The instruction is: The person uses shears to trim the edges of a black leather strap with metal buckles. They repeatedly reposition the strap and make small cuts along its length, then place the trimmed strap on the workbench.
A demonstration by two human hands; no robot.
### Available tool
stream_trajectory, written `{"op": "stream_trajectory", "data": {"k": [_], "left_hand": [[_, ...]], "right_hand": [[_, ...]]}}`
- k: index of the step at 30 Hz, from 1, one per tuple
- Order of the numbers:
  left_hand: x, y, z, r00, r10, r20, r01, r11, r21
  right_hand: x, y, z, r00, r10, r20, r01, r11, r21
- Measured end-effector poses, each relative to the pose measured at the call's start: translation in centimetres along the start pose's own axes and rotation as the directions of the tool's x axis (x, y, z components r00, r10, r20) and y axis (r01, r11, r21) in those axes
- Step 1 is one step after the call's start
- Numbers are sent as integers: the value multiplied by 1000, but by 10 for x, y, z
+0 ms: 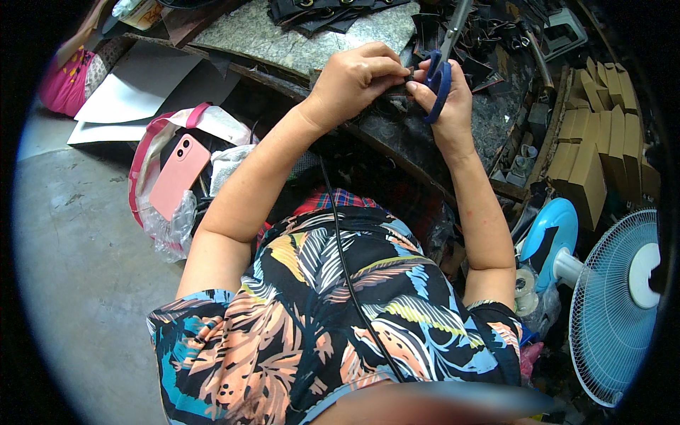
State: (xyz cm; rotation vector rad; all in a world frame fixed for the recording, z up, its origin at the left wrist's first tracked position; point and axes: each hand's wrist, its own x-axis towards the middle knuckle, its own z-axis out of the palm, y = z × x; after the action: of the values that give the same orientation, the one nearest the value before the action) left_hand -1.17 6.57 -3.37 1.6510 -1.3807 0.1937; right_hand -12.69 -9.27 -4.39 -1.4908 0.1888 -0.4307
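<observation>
Small dark piece [409, 77] pinched at the left hand [358, 78], scissors [444, 83] in the right hand [448, 106]

The left hand's thumb and forefinger are drawn together on the piece, its other fingers curled close behind; the right hand's fingers are bent around the scissors' handle, its thumb and a fingertip reaching in beside the same piece, though whether they clamp it I cannot tell; the two hands almost meet above the near edge of the workbench.

The piece is tiny and blackish, mostly hidden by fingertips; the scissors have deep blue loops and grey metal blades, which point up and away from the person.

Beyond the left hand lies a mottled pale slab [248, 39], bearing black strips [322, 14] with metal eyelets; dark scraps [489, 60] clutter the bench at right; brown cardboard boxes [591, 159] stand farther right, above a pale blue fan [613, 304]; to the left a pink phone [179, 176] rests on a pink-and-white bag [137, 163], over grey floor [78, 248].
</observation>
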Motion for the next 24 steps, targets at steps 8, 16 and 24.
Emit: {"op": "stream_trajectory", "data": {"k": [8, 16, 24], "left_hand": [[5, 1, -3, 974, -162, 160, 161, 987, 19], [5, -3, -6, 961, -200, 189, 212, 976, -43], [5, -3, -6, 943, -297, 153, 302, 953, -15]], "right_hand": [[-1, -7, -3, 1000, 17, 11, -17, 1000, 0], [0, -3, -1, 1000, 14, -8, -14, 1000, -4], [0, -3, 2, 1000, 25, -17, -24, 998, 63]]}}
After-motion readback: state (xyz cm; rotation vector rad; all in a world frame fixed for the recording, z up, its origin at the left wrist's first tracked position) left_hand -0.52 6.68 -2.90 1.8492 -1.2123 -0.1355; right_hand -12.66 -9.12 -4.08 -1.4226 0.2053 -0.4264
